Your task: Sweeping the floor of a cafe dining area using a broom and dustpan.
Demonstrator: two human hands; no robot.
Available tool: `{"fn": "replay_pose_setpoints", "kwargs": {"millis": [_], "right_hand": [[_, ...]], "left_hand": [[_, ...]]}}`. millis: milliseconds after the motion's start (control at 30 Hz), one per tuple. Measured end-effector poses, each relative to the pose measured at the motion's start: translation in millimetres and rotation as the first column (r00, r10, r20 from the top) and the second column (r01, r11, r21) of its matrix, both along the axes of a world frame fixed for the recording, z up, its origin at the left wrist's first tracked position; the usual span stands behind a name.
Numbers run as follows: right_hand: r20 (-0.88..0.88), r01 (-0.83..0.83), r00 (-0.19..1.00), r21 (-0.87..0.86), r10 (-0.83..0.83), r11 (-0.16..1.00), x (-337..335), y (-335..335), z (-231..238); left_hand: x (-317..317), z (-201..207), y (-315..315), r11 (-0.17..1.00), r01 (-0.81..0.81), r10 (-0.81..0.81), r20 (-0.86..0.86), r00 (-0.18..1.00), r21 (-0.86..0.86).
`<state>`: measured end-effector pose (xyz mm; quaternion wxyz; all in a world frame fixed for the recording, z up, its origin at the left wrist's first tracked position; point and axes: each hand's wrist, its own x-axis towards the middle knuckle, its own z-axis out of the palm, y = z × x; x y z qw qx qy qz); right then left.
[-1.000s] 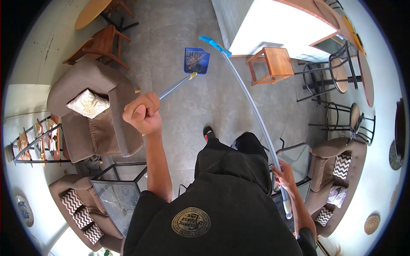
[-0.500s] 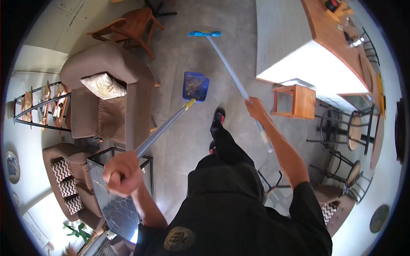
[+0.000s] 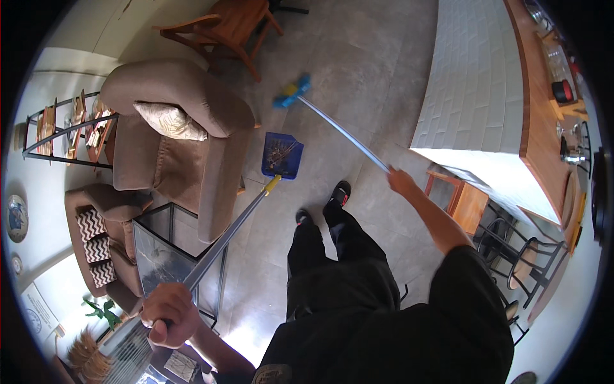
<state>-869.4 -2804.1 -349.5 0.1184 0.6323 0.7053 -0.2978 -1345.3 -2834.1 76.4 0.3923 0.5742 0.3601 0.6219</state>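
Observation:
My left hand (image 3: 170, 315) is closed round the grey handle of a long-handled dustpan (image 3: 293, 168). The blue pan lies on the grey floor ahead of my feet, with a yellow socket at its handle and light brown debris inside. My right hand (image 3: 404, 183) grips the pale pole of a broom (image 3: 339, 129), arm stretched out to the right. Beyond the dustpan, the blue and yellow broom head is at or just above the floor, slanted and blurred by motion. A gap of floor separates it from the pan.
A brown armchair (image 3: 220, 160) with a pale cushion stands left of the dustpan, a glass-topped black-framed table (image 3: 163, 256) nearer me. Wooden chair (image 3: 238, 25) at the far left. To the right are a white-tiled counter (image 3: 470, 96), a wooden stool (image 3: 468, 208) and black-framed chairs (image 3: 527, 262).
The broom head has swung nearer and left, turning from level to slanted. My view has shifted, and my feet have changed position as in a step. Both hands keep their grips.

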Motion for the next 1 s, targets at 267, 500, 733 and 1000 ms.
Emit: {"fn": "replay_pose_setpoints", "kwargs": {"millis": [267,500,733,1000], "right_hand": [[0.049,0.182,0.983,-0.116,-0.177,0.977,87.6,-117.0,196.6],[-0.018,0.247,0.969,0.006,-0.247,0.969,16.8,-74.7,171.5],[0.101,0.367,0.927,-0.033,-0.362,0.930,-95.5,-21.0,114.0],[0.165,0.468,0.875,-0.051,-0.454,0.882,-100.4,-228.0,117.0]], "left_hand": [[-33.8,-8.3,40.1,0.989,0.144,-0.145,0.089,0.985,0.013],[-67.1,-12.0,78.1,0.957,0.288,-0.290,0.126,0.949,0.028],[-113.2,6.3,102.2,0.919,0.392,-0.394,0.103,0.913,0.040],[-168.4,31.7,129.1,0.867,0.495,-0.499,0.110,0.860,0.060]]}}
